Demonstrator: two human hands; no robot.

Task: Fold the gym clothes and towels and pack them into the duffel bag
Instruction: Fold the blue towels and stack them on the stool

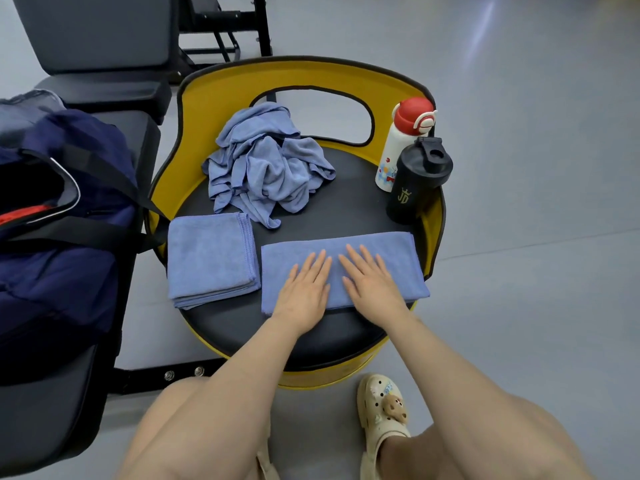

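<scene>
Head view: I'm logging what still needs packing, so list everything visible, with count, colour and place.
Folded towel: 1, blue, seat front left.
Half-folded towel: 1, blue, seat front, under both hands.
Crumpled cloths: a heap, blue, seat rear.
Bottle: 1, white, red lid, seat right.
Shaker: 1, black, beside bottle.
Seat: 1, black, yellow rim.
Duffel bag: 1, navy, open, on bench left.
Left hand, right hand: flat on towel.

Both palms flat on the long blue towel (pixel 346 268) at the seat's (pixel 346 209) near edge, left hand (pixel 304 289) beside right hand (pixel 372 284); folded towel (pixel 211 258) just left, crumpled clothes (pixel 266 164) behind, duffel bag (pixel 62 216) far left, two bottles (pixel 412 161) right
</scene>
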